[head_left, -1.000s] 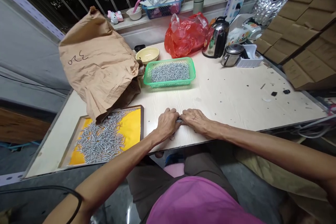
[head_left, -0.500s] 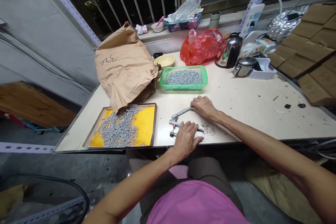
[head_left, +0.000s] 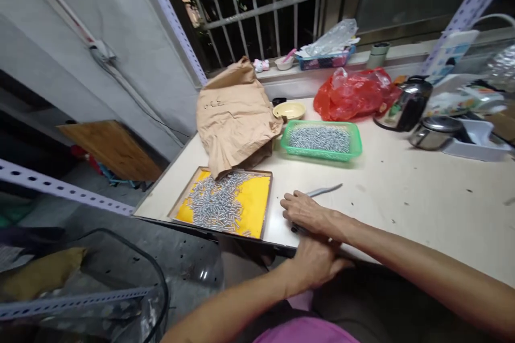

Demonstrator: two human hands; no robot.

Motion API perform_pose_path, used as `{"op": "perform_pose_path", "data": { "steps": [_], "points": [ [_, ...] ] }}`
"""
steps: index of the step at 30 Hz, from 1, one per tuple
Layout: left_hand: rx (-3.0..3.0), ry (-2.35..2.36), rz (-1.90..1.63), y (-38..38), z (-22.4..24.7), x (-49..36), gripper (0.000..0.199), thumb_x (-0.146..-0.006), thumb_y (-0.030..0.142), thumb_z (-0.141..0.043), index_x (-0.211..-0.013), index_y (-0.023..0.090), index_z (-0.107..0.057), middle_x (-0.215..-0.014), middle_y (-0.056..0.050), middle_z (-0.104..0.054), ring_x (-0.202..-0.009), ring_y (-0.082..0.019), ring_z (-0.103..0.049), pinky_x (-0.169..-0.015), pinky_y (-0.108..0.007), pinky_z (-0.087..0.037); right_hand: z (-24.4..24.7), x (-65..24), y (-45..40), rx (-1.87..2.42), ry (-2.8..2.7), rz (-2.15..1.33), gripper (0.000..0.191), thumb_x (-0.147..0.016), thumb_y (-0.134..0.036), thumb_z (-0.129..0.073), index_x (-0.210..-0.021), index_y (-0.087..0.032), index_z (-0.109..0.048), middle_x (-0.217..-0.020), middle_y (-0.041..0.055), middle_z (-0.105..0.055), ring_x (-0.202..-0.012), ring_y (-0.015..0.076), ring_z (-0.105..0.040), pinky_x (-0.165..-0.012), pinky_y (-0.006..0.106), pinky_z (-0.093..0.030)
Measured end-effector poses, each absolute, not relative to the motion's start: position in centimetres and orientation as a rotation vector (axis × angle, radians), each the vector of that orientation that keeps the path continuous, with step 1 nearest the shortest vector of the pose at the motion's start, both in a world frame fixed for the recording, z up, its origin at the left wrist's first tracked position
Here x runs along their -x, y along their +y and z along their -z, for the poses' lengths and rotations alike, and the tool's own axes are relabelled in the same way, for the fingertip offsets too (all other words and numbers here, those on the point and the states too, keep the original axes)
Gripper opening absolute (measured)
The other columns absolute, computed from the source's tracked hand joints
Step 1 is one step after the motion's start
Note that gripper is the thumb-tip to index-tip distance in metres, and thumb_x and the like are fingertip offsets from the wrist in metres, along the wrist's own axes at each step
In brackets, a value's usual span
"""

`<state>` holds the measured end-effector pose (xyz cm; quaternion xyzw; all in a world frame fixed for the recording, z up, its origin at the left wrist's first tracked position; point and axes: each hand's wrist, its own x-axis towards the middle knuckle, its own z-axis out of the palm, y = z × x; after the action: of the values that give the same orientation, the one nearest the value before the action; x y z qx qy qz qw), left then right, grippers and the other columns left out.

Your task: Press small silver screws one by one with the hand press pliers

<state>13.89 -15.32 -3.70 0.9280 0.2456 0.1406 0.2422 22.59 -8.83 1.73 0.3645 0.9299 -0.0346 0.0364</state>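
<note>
A metal hand tool (head_left: 324,190) lies on the table, one grey handle showing beyond my right hand. My right hand (head_left: 308,213) rests over the tool's body, its fingers curled down upon it and pointing left. Below it, at the table's front edge, is my left hand (head_left: 317,261), with its fingertips hidden beneath my right hand and its thumb out to the right. To the left lies a shallow tray (head_left: 269,193) with a yellow bottom and a heap of small metal pins (head_left: 217,201). A green basket (head_left: 356,142) behind holds more such pins.
A brown paper bag (head_left: 237,118) overlaps the tray's back. Behind the basket are a yellow bowl (head_left: 289,111) and a red plastic bag (head_left: 354,95). A kettle (head_left: 408,104), a lidded metal pot (head_left: 435,131) and a white tray (head_left: 478,142) stand at the back right.
The view has swung left. My right hand has moved from the far handle onto the tool's body. My left hand has shifted toward me, partly under the right. The tool has turned.
</note>
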Motion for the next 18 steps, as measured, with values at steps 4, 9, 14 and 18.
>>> {"op": "perform_pose_path", "data": {
  "steps": [4, 9, 14, 18],
  "points": [
    [-2.573, 0.593, -0.416, -15.7, 2.8, -13.0, 0.059, -0.085, 0.054, -0.049, -0.131, 0.016, -0.047, -0.134, -0.015, -0.049, -0.123, -0.03, -0.045, -0.103, -0.042, -0.038, -3.0, -22.2, -7.9, -1.396, 2.996, 0.376, 0.014, -0.086, -0.018, -0.047, -0.088, -0.019, -0.061, -0.086, 0.0048, -0.063, -0.078, 0.0163, -0.056, -0.07, 0.028, -0.041],
    [-2.621, 0.75, -0.589, -12.1, 0.2, -10.2, 0.032, -0.091, 0.034, -0.047, -0.115, 0.017, -0.058, -0.12, -0.012, -0.057, -0.113, -0.023, -0.051, -0.095, -0.035, -0.044, -9.1, -26.2, -4.5, -2.165, 3.099, 0.068, 0.016, -0.09, -0.022, -0.042, -0.088, -0.018, -0.057, -0.084, 0.0053, -0.062, -0.075, 0.0153, -0.056, -0.069, 0.027, -0.043],
    [-2.586, 1.618, -0.634, -3.0, -1.4, -4.2, 0.021, -0.09, 0.021, -0.047, -0.1, 0.016, -0.065, -0.092, -0.008, -0.062, -0.092, -0.022, -0.051, -0.079, -0.034, -0.045, -11.4, -31.0, -2.0, -2.506, 2.63, -0.485, 0.025, -0.088, -0.031, -0.047, -0.106, -0.017, -0.058, -0.098, 0.0105, -0.061, -0.078, 0.021, -0.058, -0.059, 0.03, -0.04],
    [-2.644, 1.844, -0.351, 2.3, -1.0, -0.9, 0.02, -0.09, 0.022, -0.048, -0.096, 0.015, -0.065, -0.093, -0.009, -0.06, -0.093, -0.022, -0.048, -0.077, -0.032, -0.042, -7.8, -30.0, -6.4, -2.269, 2.67, -0.074, 0.025, -0.093, -0.033, -0.041, -0.096, -0.019, -0.062, -0.091, 0.0069, -0.061, -0.071, 0.0172, -0.058, -0.056, 0.027, -0.039]
  ]
}}
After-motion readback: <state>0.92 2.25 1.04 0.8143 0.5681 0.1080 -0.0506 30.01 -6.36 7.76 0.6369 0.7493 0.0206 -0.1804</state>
